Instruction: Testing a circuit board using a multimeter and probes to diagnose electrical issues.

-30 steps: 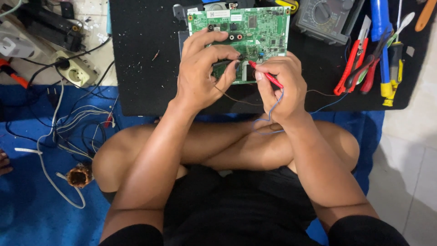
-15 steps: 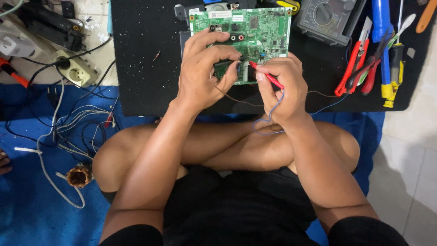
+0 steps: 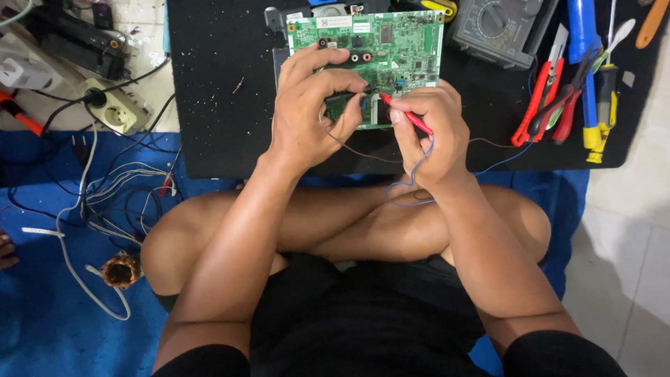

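Observation:
A green circuit board [image 3: 391,42] lies on a black mat [image 3: 223,105] in front of my crossed legs. My left hand [image 3: 307,105] pinches a black test probe [image 3: 345,96] against the board's lower middle. My right hand [image 3: 429,126] holds a red test probe [image 3: 405,115], its tip touching the board close to the black one. Thin brown and blue leads [image 3: 412,178] trail from the probes over my legs and off to the right. Both hands rest on the board's near edge.
A grey multimeter [image 3: 499,28] sits right of the board. Red pliers [image 3: 537,105], screwdrivers [image 3: 600,98] and a blue tool lie at the mat's right. A power strip [image 3: 115,108], tangled cables [image 3: 105,188] and a copper coil [image 3: 122,271] lie on the blue cloth at left.
Both hands and probes stay at almost the same spot on the board; only slight shifts of the fingers show.

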